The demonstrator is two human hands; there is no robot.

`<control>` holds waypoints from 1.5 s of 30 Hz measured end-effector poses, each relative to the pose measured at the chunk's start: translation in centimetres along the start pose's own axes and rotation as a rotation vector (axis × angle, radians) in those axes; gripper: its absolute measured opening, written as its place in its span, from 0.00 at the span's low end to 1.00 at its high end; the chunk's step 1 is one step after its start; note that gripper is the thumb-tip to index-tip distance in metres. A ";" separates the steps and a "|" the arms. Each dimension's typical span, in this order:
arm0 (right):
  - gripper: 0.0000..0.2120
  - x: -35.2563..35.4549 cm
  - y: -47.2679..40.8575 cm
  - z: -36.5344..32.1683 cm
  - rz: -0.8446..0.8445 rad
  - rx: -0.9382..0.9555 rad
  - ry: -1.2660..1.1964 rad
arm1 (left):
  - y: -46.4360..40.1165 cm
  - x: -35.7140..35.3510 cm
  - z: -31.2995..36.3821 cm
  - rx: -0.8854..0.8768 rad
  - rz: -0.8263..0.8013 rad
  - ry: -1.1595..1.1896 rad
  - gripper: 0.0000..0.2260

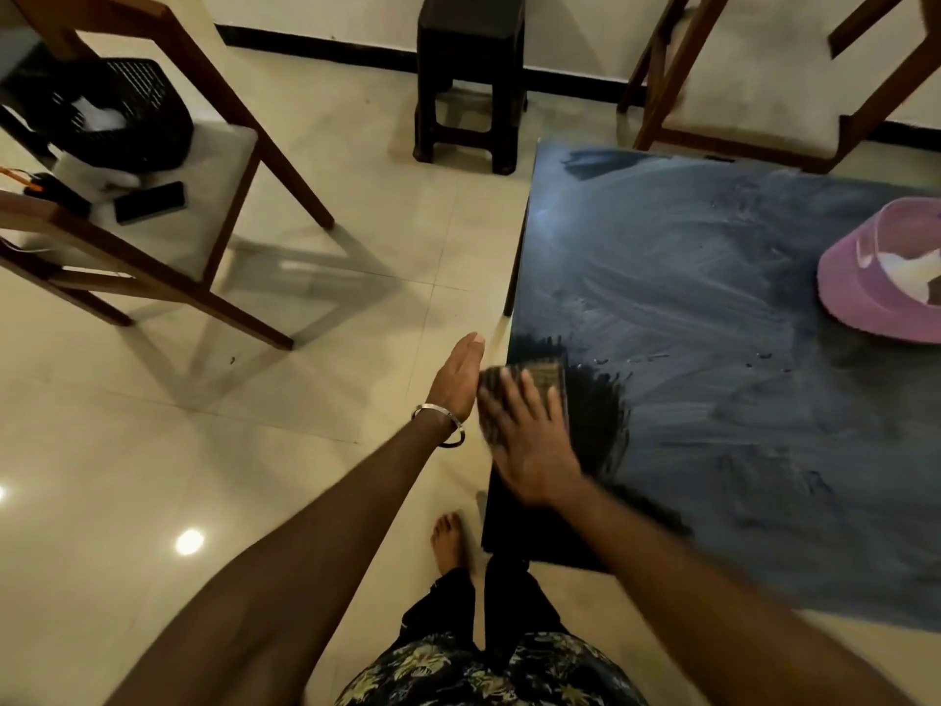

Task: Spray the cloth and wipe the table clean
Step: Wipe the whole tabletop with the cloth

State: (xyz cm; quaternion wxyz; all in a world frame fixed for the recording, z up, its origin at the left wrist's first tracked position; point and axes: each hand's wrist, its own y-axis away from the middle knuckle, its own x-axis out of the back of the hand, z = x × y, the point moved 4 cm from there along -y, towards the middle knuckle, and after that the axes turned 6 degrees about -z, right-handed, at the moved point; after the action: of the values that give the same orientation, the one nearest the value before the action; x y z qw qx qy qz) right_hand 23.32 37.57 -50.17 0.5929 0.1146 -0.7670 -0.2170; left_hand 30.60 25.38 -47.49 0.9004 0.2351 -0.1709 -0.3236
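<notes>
A dark table (713, 308) fills the right side, its top streaked with dull wipe marks and a glossy patch near its left edge. My right hand (529, 440) presses flat on a brownish cloth (545, 374) at that left edge; the hand is motion-blurred. My left hand (458, 379) is held flat and cupped just off the table's edge, beside the cloth, with bangles on the wrist, holding nothing. No spray bottle is in view.
A pink basin (865, 293) sits on the table's right side. A dark stool (468, 79) stands at the far wall. Wooden chairs stand at the left (168, 211) and back right (764, 84); the left one holds a black basket (127, 109) and a phone (150, 201). My bare foot (450, 542) is by the table's corner.
</notes>
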 end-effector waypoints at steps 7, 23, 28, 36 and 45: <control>0.34 -5.6 8.7 -3.1 -0.001 0.137 0.055 | -3.0 -0.7 2.2 0.009 0.088 -0.019 0.23; 0.33 13.5 -21.9 12.9 0.073 -0.173 -0.005 | -14.2 -0.2 7.1 -0.051 0.075 0.067 0.20; 0.31 8.2 -12.5 7.7 0.174 -0.065 -0.054 | -18.2 0.0 9.2 -0.091 0.061 0.069 0.20; 0.18 1.3 -6.1 2.9 0.238 -0.108 0.182 | -22.0 0.2 10.1 -0.106 0.028 0.102 0.21; 0.33 16.5 -26.6 14.9 0.232 -0.205 -0.080 | -25.4 1.4 12.5 -0.152 0.047 0.118 0.20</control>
State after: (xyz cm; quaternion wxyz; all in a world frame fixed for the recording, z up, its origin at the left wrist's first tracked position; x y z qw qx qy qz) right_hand 2.40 9.94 -51.44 0.5917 -0.0444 -0.7719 -0.2285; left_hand 13.18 3.28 -50.45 0.9315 0.1808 -0.0981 -0.3000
